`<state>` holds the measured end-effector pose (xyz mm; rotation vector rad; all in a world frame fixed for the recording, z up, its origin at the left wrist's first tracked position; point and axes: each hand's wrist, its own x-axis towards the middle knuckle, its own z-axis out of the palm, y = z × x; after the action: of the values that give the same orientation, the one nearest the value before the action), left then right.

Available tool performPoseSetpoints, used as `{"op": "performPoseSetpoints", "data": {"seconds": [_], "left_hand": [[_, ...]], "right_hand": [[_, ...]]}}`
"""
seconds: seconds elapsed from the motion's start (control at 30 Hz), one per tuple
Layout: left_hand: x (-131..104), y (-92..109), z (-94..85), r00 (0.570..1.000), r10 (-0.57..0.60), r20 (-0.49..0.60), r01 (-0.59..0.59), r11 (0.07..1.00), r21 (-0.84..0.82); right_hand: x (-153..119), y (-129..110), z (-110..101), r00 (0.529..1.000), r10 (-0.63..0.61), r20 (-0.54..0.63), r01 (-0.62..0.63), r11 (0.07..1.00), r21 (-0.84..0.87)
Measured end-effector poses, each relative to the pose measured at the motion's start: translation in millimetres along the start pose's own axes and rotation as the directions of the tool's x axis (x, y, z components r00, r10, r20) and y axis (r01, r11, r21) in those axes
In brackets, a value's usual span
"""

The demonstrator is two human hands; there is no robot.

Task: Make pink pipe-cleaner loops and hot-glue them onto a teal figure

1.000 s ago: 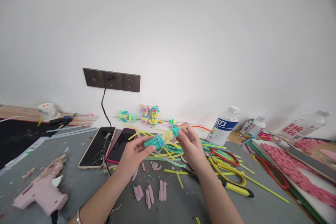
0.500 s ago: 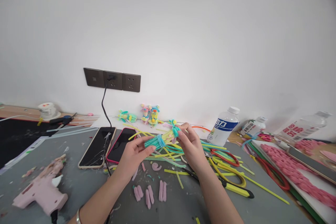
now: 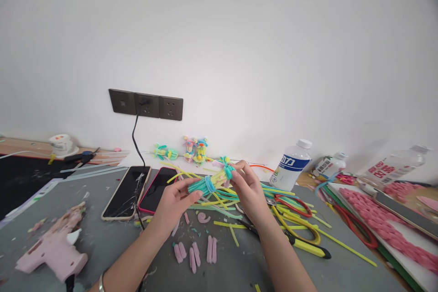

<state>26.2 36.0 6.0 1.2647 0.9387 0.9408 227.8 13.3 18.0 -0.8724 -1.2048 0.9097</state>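
Observation:
A small figure of teal, blue and yellow pipe cleaners (image 3: 210,184) is held up between both hands, tilted with its right end higher. My left hand (image 3: 176,203) pinches its teal lower end between thumb and fingers. At the other end, my right hand (image 3: 248,187) grips the part with teal loops, fingers closed round it. A blue band circles the figure near the left fingertips. Below it, short pink pipe-cleaner pieces (image 3: 194,257) and a pink spiral (image 3: 203,217) lie on the grey mat (image 3: 239,269).
Two phones (image 3: 126,193) lie left, beyond a pink glue gun (image 3: 54,255). Finished figures (image 3: 195,150) stand by the wall. Loose pipe cleaners, red-handled scissors (image 3: 294,205) and a yellow cutter (image 3: 310,247) lie right, near a white bottle (image 3: 292,164). Pink braided strips (image 3: 386,230) are far right.

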Motion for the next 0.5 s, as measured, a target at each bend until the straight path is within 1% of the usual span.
{"op": "performPoseSetpoints", "data": {"seconds": [0.2, 0.5], "left_hand": [[0.6, -1.9, -1.1, 1.0, 0.004, 0.014, -0.004, 1.0, 0.001], [1.8, -3.2, -0.8, 1.0, -0.002, 0.013, 0.002, 1.0, -0.01]], "right_hand": [[-0.8, 0.9, -0.5, 1.0, -0.002, 0.002, 0.002, 1.0, 0.017], [-0.8, 3.1, -3.1, 1.0, -0.013, 0.005, 0.014, 1.0, -0.012]]}}
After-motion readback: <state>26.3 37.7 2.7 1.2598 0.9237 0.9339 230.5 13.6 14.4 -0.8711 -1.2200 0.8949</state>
